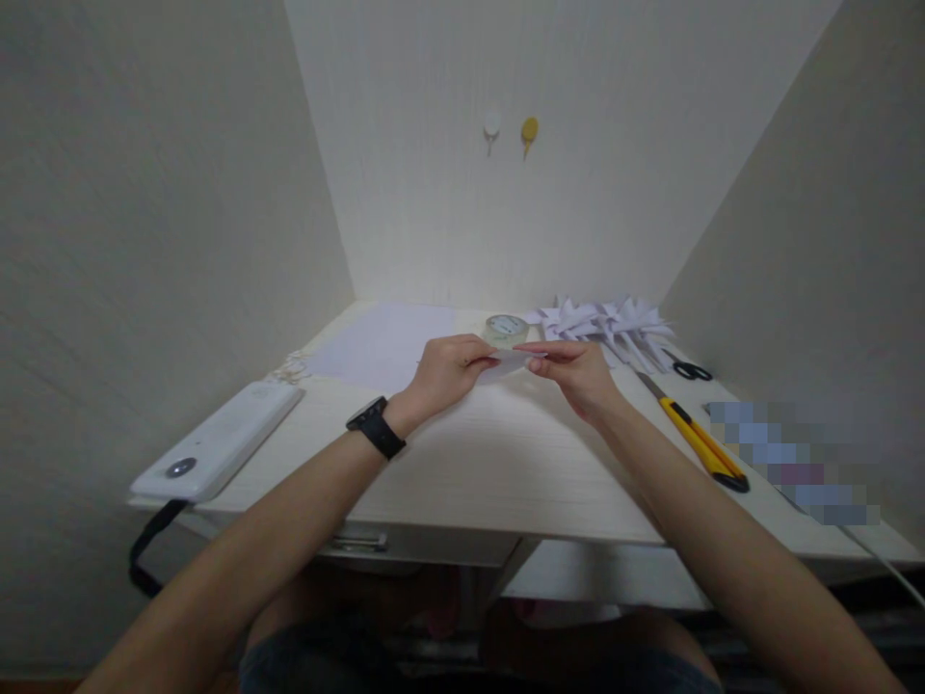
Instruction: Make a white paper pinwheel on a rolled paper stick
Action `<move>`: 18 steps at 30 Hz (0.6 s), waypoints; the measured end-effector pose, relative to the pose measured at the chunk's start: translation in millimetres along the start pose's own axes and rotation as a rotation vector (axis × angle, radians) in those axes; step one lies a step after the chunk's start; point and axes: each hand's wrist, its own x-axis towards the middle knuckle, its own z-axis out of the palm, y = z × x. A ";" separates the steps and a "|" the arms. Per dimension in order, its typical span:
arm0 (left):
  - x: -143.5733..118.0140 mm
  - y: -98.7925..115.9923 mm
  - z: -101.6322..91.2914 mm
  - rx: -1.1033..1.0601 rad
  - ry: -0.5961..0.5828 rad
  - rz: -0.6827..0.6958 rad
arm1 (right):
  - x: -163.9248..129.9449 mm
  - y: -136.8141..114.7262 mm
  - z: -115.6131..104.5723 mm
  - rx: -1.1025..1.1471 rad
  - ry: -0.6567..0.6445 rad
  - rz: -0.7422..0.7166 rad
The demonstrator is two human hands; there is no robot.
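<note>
Thumb against fingers, my left hand [449, 374] and right hand [580, 370] pinch one small white paper piece [508, 362] between them, towards the desk's [462, 482] far edge. Uneven pulling could crease or tear it, I judge. Just beyond my fingertips sits one tape roll [507, 329]; a careless knuckle could knock it. Near the right edge, beside my forearm, lies one yellow utility knife [700, 441]; its blade looks extended, so a sweeping arm might get cut. One pair of scissors [692, 370] lies beyond. Paper pinwheels [594, 324] crowd the far right corner, too overlapped to count. One white device [224, 439] lies along the left edge.
</note>
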 end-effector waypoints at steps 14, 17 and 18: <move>-3.2 6.2 12.6 -0.045 0.076 -0.022 | 0.5 -4.9 2.6 0.042 0.083 -0.012; -2.7 7.6 13.2 -0.088 0.072 -0.077 | 0.2 -7.1 2.1 0.058 0.089 -0.014; -2.5 9.2 13.2 -0.129 0.063 -0.110 | 0.4 -7.8 1.5 0.052 0.097 -0.018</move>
